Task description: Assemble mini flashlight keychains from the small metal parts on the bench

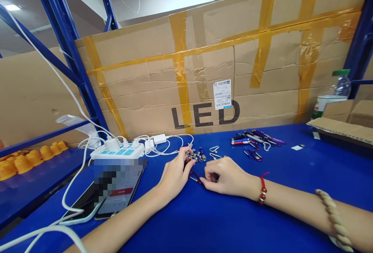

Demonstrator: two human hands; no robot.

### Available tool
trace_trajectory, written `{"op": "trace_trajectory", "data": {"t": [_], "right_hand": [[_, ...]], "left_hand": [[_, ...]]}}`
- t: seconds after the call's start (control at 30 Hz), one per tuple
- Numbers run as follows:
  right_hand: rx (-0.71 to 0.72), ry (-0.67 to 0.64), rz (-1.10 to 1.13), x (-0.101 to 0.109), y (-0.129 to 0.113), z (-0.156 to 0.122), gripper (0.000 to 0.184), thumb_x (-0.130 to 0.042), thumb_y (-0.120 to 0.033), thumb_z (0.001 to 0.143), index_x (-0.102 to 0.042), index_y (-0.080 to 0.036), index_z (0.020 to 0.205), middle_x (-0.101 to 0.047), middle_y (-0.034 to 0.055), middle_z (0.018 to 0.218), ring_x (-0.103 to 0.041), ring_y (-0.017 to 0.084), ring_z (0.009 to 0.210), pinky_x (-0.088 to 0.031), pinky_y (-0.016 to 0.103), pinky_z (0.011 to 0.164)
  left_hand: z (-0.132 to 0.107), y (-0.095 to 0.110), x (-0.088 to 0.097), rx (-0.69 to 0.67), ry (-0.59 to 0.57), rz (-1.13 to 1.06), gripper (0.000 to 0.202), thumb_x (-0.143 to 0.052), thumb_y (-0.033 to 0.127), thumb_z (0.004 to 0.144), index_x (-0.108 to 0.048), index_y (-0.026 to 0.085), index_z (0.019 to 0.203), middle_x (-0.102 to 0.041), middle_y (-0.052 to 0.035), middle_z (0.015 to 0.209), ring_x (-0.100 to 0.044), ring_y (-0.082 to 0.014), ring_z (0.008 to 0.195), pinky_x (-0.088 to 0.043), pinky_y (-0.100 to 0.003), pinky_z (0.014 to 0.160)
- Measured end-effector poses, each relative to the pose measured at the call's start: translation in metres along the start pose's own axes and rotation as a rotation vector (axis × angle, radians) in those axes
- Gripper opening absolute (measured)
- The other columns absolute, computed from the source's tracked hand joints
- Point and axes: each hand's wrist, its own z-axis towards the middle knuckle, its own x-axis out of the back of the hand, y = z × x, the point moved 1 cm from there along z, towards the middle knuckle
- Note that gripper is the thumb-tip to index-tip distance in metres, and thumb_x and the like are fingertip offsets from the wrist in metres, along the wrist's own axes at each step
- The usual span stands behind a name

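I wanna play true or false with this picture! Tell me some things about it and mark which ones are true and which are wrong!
1. A red, loop-shaped clip shows between the left hand and the right hand. True.
2. The clear plastic bottle has a red cap. False: its cap is green.
3. Big black letters on the brown cardboard sheet spell LED. True.
4. The red bracelet with round beads is on the left arm. False: it is on the right arm.
5. The white power strip with blue sockets is on the picture's left side. True.
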Motion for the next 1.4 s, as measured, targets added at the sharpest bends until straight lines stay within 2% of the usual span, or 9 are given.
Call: {"op": "trace_trajectory", "data": {"t": [0.17, 0.3, 0.4, 0.53, 0.67, 0.93, 1.07, 1.2, 1.4], "right_hand": [[-0.137, 0.074, 0.006, -0.0016, 0.0083, 0.0020, 0.025, -0.051, -0.032, 0.080, -0.054, -0.017, 0.060, -0.060, -0.0002, 0.061, -0.051, 0.011, 0.055, -0.032, 0.022, 0.053], [-0.255, 0.061, 0.110, -0.0002, 0.0093, 0.0032, 0.022, -0.047, -0.031, 0.082, -0.056, -0.017, 0.066, -0.060, -0.0011, 0.062, -0.052, 0.010, 0.053, -0.034, 0.020, 0.052], [-0.293, 0.039, 0.144, 0.0010, 0.0083, 0.0042, 0.021, -0.048, -0.031, 0.081, -0.058, -0.018, 0.069, -0.060, -0.0019, 0.060, -0.052, 0.010, 0.053, -0.034, 0.020, 0.052], [-0.343, -0.016, 0.023, 0.0023, 0.0059, 0.0056, 0.021, -0.050, -0.034, 0.079, -0.058, -0.019, 0.066, -0.060, -0.0034, 0.060, -0.051, 0.010, 0.054, -0.028, 0.020, 0.049], [-0.396, -0.081, -0.065, 0.0019, 0.0052, 0.0072, 0.031, -0.045, -0.039, 0.083, -0.056, -0.019, 0.062, -0.059, -0.0035, 0.060, -0.050, 0.009, 0.053, -0.024, 0.020, 0.048], [-0.343, -0.120, -0.105, 0.0005, 0.0078, 0.0066, 0.040, -0.037, -0.041, 0.089, -0.054, -0.018, 0.061, -0.058, -0.0020, 0.059, -0.049, 0.010, 0.054, -0.021, 0.021, 0.049], [-0.283, -0.128, -0.060, 0.0008, 0.0082, 0.0052, 0.043, -0.033, -0.041, 0.090, -0.056, -0.018, 0.063, -0.058, -0.0013, 0.060, -0.050, 0.010, 0.055, -0.022, 0.021, 0.051], [-0.242, -0.136, -0.075, 0.0008, 0.0079, 0.0051, 0.040, -0.037, -0.043, 0.088, -0.054, -0.018, 0.063, -0.057, -0.0014, 0.058, -0.047, 0.010, 0.053, -0.022, 0.021, 0.051], [-0.237, -0.155, -0.068, 0.0011, 0.0072, 0.0050, 0.034, -0.039, -0.041, 0.087, -0.054, -0.019, 0.066, -0.056, -0.0023, 0.057, -0.045, 0.009, 0.052, -0.023, 0.021, 0.052]], "left_hand": [[0.0004, 0.0018, 0.0007, 0.004, 0.002, 0.067, 0.022, -0.036, 0.033, 0.087, -0.037, 0.029, 0.109, -0.062, 0.0023, 0.091, -0.061, -0.0169, 0.085, -0.044, -0.028, 0.074], [-0.0001, 0.0026, 0.0010, 0.000, -0.010, 0.066, 0.025, -0.036, 0.033, 0.087, -0.037, 0.029, 0.112, -0.062, 0.0013, 0.096, -0.060, -0.0167, 0.089, -0.045, -0.029, 0.079], [-0.0007, 0.0026, 0.0019, 0.010, -0.022, 0.061, 0.025, -0.035, 0.034, 0.087, -0.037, 0.029, 0.112, -0.062, 0.0012, 0.096, -0.060, -0.0170, 0.090, -0.045, -0.031, 0.081], [-0.0017, 0.0029, 0.0028, -0.010, -0.027, 0.058, 0.023, -0.036, 0.034, 0.088, -0.038, 0.030, 0.110, -0.062, 0.0017, 0.097, -0.060, -0.0175, 0.093, -0.045, -0.032, 0.082], [-0.0026, 0.0040, 0.0023, -0.026, -0.032, 0.050, 0.023, -0.035, 0.034, 0.088, -0.039, 0.030, 0.110, -0.062, 0.0017, 0.094, -0.060, -0.0173, 0.093, -0.045, -0.032, 0.083], [-0.0028, 0.0058, 0.0043, -0.044, -0.042, 0.043, 0.024, -0.034, 0.033, 0.088, -0.041, 0.027, 0.110, -0.062, 0.0011, 0.088, -0.061, -0.0152, 0.089, -0.044, -0.030, 0.087], [-0.0028, 0.0053, 0.0049, -0.056, -0.029, 0.062, 0.023, -0.034, 0.033, 0.088, -0.042, 0.027, 0.109, -0.061, 0.0009, 0.094, -0.060, -0.0147, 0.090, -0.044, -0.029, 0.086], [-0.0025, 0.0045, 0.0043, -0.065, -0.023, 0.078, 0.023, -0.035, 0.033, 0.088, -0.043, 0.028, 0.109, -0.060, 0.0011, 0.102, -0.059, -0.0149, 0.092, -0.046, -0.029, 0.084], [-0.0030, 0.0046, 0.0040, -0.047, -0.037, 0.071, 0.025, -0.035, 0.033, 0.088, -0.043, 0.027, 0.110, -0.062, 0.0001, 0.098, -0.059, -0.0153, 0.093, -0.045, -0.030, 0.085]]}}
